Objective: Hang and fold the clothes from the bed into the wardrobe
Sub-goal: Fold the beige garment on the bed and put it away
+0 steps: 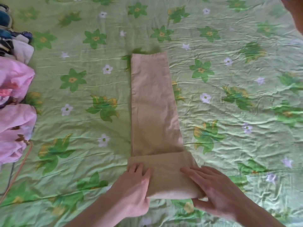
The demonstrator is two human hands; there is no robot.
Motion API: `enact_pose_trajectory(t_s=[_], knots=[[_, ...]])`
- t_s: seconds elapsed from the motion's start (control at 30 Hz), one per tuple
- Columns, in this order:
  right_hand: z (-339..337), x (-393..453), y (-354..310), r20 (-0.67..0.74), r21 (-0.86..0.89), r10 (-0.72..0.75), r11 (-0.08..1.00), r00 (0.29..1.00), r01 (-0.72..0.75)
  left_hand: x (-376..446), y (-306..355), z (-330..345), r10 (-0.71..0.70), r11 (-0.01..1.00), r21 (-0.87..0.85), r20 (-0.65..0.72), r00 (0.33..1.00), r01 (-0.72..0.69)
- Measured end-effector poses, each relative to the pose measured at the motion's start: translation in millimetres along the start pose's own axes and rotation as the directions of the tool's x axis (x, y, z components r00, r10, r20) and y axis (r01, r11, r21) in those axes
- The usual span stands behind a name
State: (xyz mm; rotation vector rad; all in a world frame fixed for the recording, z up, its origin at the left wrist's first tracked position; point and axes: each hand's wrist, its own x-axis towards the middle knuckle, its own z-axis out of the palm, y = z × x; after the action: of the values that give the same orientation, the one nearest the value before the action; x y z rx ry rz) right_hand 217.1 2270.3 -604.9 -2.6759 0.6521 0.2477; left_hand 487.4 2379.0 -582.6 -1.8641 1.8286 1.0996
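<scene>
A pair of beige trousers (153,104) lies lengthwise on the green flowered bedspread (229,95), the legs folded onto each other and pointing away from me. The near end is turned over into a thick fold (165,176). My left hand (134,189) grips the fold's left edge, fingers on top. On the fold's right edge my right hand (216,192) lies with straight fingers on top and the thumb under the near corner.
A heap of pink clothes (15,110) lies at the bed's left edge, with white and dark blue garments (14,41) beyond it. An orange cord (18,171) trails from the pink heap. A person's arm (295,15) shows at the top right corner.
</scene>
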Motion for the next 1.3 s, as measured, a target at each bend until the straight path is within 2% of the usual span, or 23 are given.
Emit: enact_pose_trajectory(t_s=[0.07, 0.13, 0.17, 0.23, 0.27, 0.33, 0.4, 0.47, 0.53, 0.6, 0.7, 0.8, 0.9, 0.93, 0.97, 1.0, 1.03, 1.1, 1.17, 1.23, 1.3], knots=[[-12, -10, -2, 0.047, 0.080, 0.023, 0.996, 0.999, -0.027, -14, -7, 1, 0.057, 0.988, -0.148, 0.035, 0.998, -0.051], [-21, -14, -1, 0.110, 0.267, 0.135, 0.950, 0.985, -0.160, -23, -17, -4, 0.077, 0.948, -0.314, 0.062, 0.995, -0.054], [-24, -13, -1, 0.154, 0.395, 0.201, 0.885, 0.968, -0.246, -22, -24, -5, 0.092, 0.916, -0.397, 0.070, 0.993, -0.057], [-22, -6, -1, 0.186, 0.704, 0.324, 0.615, 0.927, -0.356, -15, -41, -7, 0.076, 0.826, -0.562, 0.023, 0.997, -0.050], [-18, 1, 1, 0.139, 0.782, 0.411, 0.512, 0.901, -0.355, -9, -50, -6, 0.032, 0.762, -0.647, -0.023, 0.999, -0.039], [-10, 20, 0, -0.004, 0.845, 0.592, 0.432, 0.806, -0.314, 2, -66, -3, -0.123, 0.602, -0.797, -0.153, 0.981, -0.049], [-2, 38, -3, -0.065, 0.915, 0.704, 0.325, 0.708, -0.239, 14, -74, 0, -0.288, 0.413, -0.904, -0.249, 0.925, -0.115], [9, 56, -6, -0.093, 0.929, 0.732, 0.308, 0.674, -0.207, 26, -74, 8, -0.407, 0.323, -0.935, -0.276, 0.870, -0.145], [19, 74, -7, -0.110, 0.905, 0.756, 0.344, 0.645, -0.249, 38, -68, 18, -0.459, 0.299, -0.936, -0.313, 0.831, -0.188], [24, 92, -3, -0.149, 0.872, 0.790, 0.388, 0.594, -0.297, 49, -61, 23, -0.478, 0.351, -0.910, -0.375, 0.794, -0.218], [30, 117, 9, -0.182, 0.821, 0.819, 0.431, 0.544, -0.375, 70, -53, 28, -0.555, 0.362, -0.906, -0.398, 0.731, -0.218], [41, 136, 26, -0.171, 0.792, 0.827, 0.438, 0.535, -0.425, 93, -59, 38, -0.617, 0.439, -0.882, -0.435, 0.656, -0.172], [48, 142, 40, -0.229, 0.712, 0.802, 0.525, 0.552, -0.467, 105, -63, 47, -0.676, 0.471, -0.878, -0.424, 0.602, -0.090], [49, 141, 42, -0.266, 0.663, 0.784, 0.571, 0.561, -0.484, 107, -62, 48, -0.698, 0.510, -0.859, -0.447, 0.560, -0.050], [50, 138, 43, -0.312, 0.607, 0.757, 0.624, 0.574, -0.493, 108, -60, 48, -0.700, 0.595, -0.803, -0.510, 0.500, 0.014], [49, 133, 42, -0.357, 0.537, 0.711, 0.687, 0.606, -0.490, 108, -56, 47, -0.660, 0.699, -0.711, -0.603, 0.449, 0.073], [47, 129, 39, -0.384, 0.451, 0.644, 0.756, 0.661, -0.474, 107, -52, 46, -0.564, 0.804, -0.588, -0.702, 0.435, 0.092], [48, 121, 32, -0.369, 0.280, 0.476, 0.876, 0.798, -0.393, 107, -46, 45, -0.292, 0.947, -0.319, -0.804, 0.519, 0.039], [57, 114, 28, -0.320, 0.178, 0.340, 0.938, 0.884, -0.296, 111, -46, 52, -0.100, 0.987, -0.155, -0.773, 0.626, -0.034], [70, 111, 29, -0.292, 0.148, 0.300, 0.952, 0.908, -0.267, 116, -52, 60, -0.032, 0.995, -0.092, -0.723, 0.690, -0.049], [78, 115, 35, -0.274, 0.163, 0.306, 0.949, 0.912, -0.269, 122, -58, 62, -0.015, 0.996, -0.073, -0.700, 0.714, -0.052]])
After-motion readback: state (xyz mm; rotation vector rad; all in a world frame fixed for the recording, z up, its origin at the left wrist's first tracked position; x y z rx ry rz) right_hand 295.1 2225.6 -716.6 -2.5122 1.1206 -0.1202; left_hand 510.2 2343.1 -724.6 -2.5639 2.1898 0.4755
